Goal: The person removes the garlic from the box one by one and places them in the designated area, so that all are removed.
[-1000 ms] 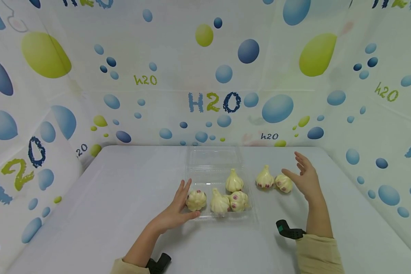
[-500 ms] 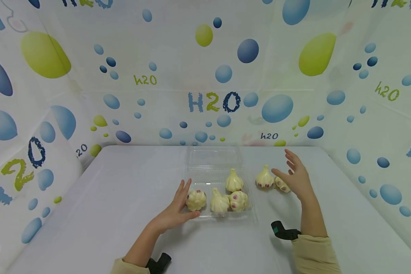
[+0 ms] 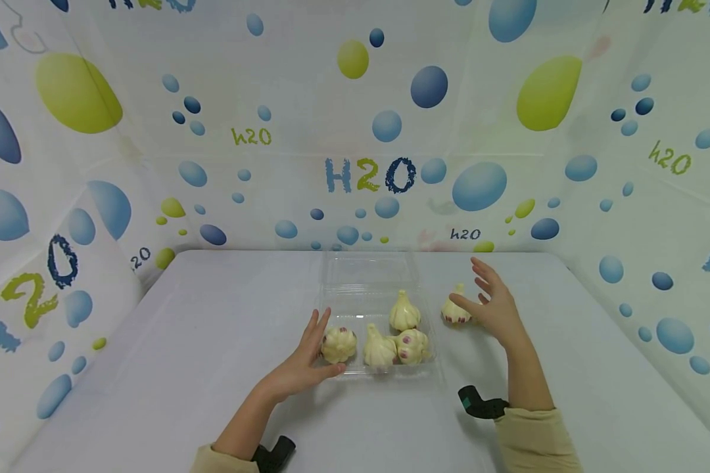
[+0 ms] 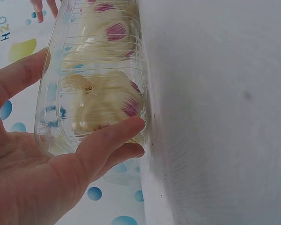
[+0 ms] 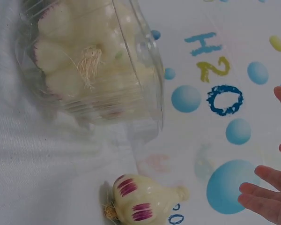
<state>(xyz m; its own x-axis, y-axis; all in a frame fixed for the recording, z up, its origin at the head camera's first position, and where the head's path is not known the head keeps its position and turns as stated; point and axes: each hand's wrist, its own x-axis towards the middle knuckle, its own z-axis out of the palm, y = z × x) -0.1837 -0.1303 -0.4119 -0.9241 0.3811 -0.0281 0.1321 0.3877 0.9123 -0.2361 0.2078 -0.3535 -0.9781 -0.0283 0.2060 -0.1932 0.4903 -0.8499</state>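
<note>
A clear plastic container (image 3: 369,270) lies with its lid folded back, several garlic bulbs (image 3: 404,312) in its front part. My left hand (image 3: 298,368) holds the container's front left corner, thumb at the front and fingers along the left side; the left wrist view shows a garlic bulb (image 4: 107,101) behind the plastic wall beside them. To the right, my right hand (image 3: 497,312) hovers with fingers spread beside a garlic bulb (image 3: 454,315) on the table. Nothing shows between the right fingers (image 5: 267,178) in the right wrist view. The second loose bulb is hidden behind this hand.
A white table (image 3: 231,302) carries everything. Behind it rises a white sheet (image 3: 296,85) printed with blue and green drops. Black devices are strapped to the left wrist (image 3: 275,454) and the right wrist (image 3: 482,402).
My right hand has moved left, over the right-hand loose bulb and up to the left-hand one. The left hand, the container and the bulbs inside have stayed in place.
</note>
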